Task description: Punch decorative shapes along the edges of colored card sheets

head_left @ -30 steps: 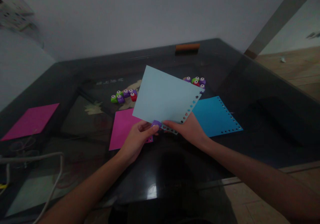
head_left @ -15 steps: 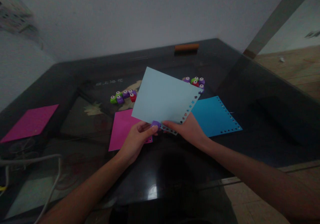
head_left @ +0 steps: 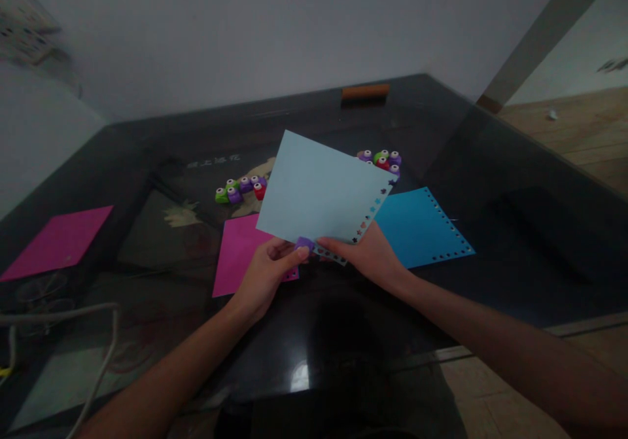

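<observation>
A pale blue sheet of paper [head_left: 321, 187] is held up, tilted, above the dark table. Small shapes are cut along its right and lower edges. My right hand [head_left: 370, 256] pinches the sheet near its lower corner, thumb on top. Closed around a purple craft punch [head_left: 305, 243], my left hand [head_left: 269, 269] has its thumb pressed on it at the sheet's lower edge. Below the sheet lies a pink paper [head_left: 235, 256], partly hidden, with holes at its lower edge. A blue paper [head_left: 415, 226] with punched edges lies right of my hand.
Small green, purple and red punches [head_left: 235, 190] stand left of the sheet; another group [head_left: 383, 159] stands behind its right corner. A second pink paper [head_left: 59, 243] lies at the left. A brown roll [head_left: 366, 92] rests at the back. A white cable [head_left: 110, 341] hangs front left.
Both hands, the pale blue sheet and the purple punch hold almost the same place. The whole view has shifted very slightly.
</observation>
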### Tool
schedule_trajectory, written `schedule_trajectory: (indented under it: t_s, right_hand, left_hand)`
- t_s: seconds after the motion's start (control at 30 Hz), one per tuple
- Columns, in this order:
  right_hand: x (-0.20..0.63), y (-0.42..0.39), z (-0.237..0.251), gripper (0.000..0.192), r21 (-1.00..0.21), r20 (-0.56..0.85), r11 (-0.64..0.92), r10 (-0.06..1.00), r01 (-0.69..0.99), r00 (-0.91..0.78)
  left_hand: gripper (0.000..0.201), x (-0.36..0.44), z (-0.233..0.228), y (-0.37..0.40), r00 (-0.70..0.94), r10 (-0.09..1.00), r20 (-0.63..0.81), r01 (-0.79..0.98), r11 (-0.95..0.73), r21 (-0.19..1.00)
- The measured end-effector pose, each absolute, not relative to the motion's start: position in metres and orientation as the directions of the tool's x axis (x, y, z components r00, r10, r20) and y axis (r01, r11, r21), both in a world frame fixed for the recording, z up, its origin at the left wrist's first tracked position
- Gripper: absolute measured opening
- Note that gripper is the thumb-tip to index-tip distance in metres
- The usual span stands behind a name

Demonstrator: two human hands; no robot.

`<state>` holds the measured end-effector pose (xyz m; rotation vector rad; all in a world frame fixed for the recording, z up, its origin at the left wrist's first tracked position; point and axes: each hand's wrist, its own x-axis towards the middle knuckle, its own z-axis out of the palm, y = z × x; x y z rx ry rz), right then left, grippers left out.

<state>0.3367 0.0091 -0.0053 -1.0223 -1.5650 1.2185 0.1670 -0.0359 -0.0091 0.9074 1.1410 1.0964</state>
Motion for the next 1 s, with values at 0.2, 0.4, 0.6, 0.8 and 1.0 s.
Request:
schedule_trajectory:
  t_s: [0.2, 0.4, 0.6, 0.8, 1.0]
  right_hand:
    - [0.3362, 0.0092, -0.0068, 0.027, -0.979, 0.155, 0.185, 0.949, 0.087, -0.274]
    - [0.3355, 0.0091, -0.0064, 0.026, -0.977, 0.166, 0.195, 0.949, 0.087, -0.267]
    - [0.3345, 0.0077, -0.0055, 0.020, -0.975, 0.161, 0.191, 0.958, 0.110, -0.236]
    - [0.3347, 0.0080, -0.0037, 0.021, -0.969, 0.168, 0.204, 0.957, 0.137, -0.235]
    - [0.3345, 0.0079, -0.0066, 0.026, -0.975, 0.162, 0.191, 0.960, 0.115, -0.227]
  left_hand:
    - [0.025, 0.1678, -0.0100, -0.0358, 0.072, 0.974, -0.217, -0.215, 0.227, 0.950]
    - [0.023, 0.1679, -0.0099, -0.0361, 0.059, 0.974, -0.218, -0.202, 0.225, 0.953]
    - [0.022, 0.1686, -0.0086, -0.0360, 0.045, 0.975, -0.219, -0.197, 0.223, 0.955]
    - [0.023, 0.1694, -0.0084, -0.0360, 0.060, 0.974, -0.218, -0.212, 0.226, 0.951]
    - [0.023, 0.1689, -0.0099, -0.0359, 0.045, 0.973, -0.225, -0.195, 0.230, 0.953]
